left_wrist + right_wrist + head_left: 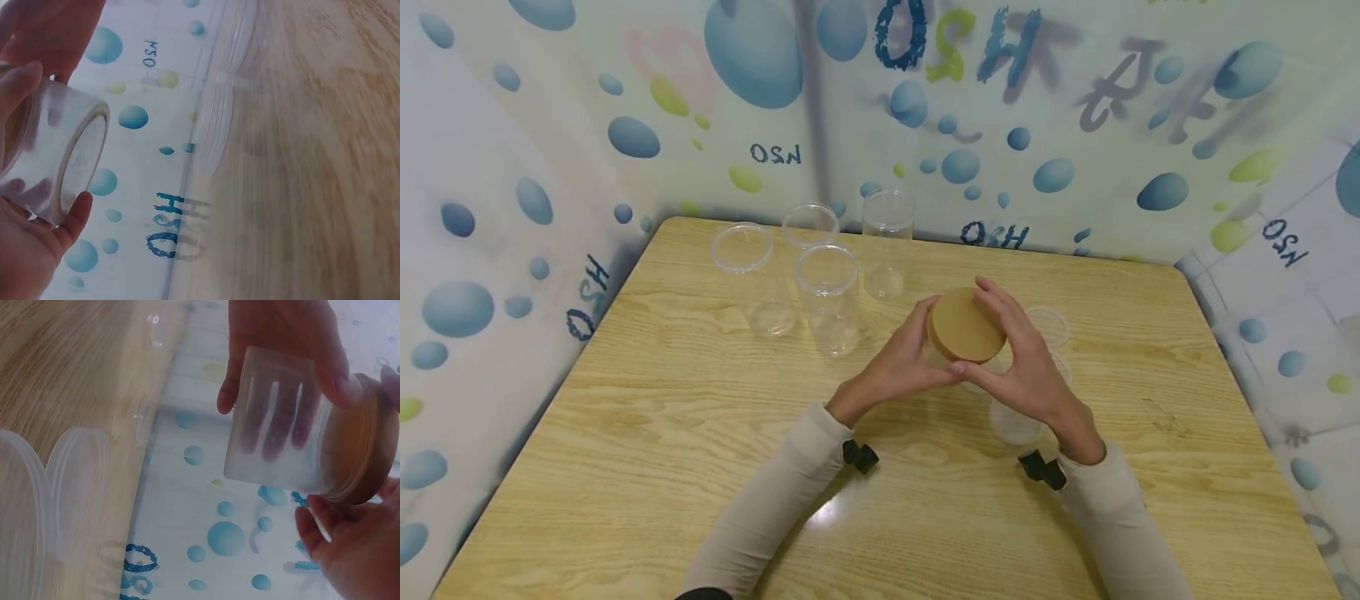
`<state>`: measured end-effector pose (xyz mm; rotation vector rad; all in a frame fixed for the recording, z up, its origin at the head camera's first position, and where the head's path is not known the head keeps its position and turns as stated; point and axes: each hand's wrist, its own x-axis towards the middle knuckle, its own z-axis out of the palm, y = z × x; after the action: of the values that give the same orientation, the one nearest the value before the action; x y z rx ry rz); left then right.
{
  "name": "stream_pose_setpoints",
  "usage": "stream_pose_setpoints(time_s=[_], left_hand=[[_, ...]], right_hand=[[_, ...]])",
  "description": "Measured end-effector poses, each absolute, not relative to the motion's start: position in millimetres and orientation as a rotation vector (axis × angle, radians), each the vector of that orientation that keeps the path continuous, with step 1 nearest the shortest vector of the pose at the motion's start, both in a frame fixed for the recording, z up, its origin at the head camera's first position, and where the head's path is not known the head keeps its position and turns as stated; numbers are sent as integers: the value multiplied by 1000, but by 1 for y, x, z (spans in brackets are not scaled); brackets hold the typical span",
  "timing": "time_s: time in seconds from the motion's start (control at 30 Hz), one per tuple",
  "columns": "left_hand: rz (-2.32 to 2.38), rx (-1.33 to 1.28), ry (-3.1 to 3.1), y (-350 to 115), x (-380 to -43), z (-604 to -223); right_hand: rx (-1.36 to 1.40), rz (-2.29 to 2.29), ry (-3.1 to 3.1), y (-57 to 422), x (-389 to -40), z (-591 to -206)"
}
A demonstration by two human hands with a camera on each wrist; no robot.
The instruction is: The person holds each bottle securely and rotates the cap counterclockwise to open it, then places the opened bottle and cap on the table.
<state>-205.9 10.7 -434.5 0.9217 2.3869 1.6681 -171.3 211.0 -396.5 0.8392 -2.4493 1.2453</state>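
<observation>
Above the middle of the table is a clear jar [275, 425] with a tan, wood-look lid [967, 325]. My left hand [906, 360] grips the jar's body, its fingers wrapped around the clear wall in the right wrist view. On the other side, my right hand [1030, 371] holds the lid's edge between thumb and fingers. The jar is tilted, its base [84, 162] seen in the left wrist view. Clear round plastic lids [1017, 423] lie on the table beneath and beside my right hand.
Several tall clear plastic containers [835, 325] stand upright, without lids, at the back left of the wooden table [647, 433]. Patterned sheets [1052, 175] rise behind the table's far edge and along its sides.
</observation>
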Motion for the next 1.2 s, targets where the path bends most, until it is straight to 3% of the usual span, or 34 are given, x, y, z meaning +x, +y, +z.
stream_pose_setpoints(time_s=[0.5,1.2], left_hand=[[1684,865,2545,18,-203,-440],[1725,900,2400,13,-207,-438]], right_hand=[[594,1024,-2443,200,-169,-400],[699,1117,-2396,202,-170,-399]])
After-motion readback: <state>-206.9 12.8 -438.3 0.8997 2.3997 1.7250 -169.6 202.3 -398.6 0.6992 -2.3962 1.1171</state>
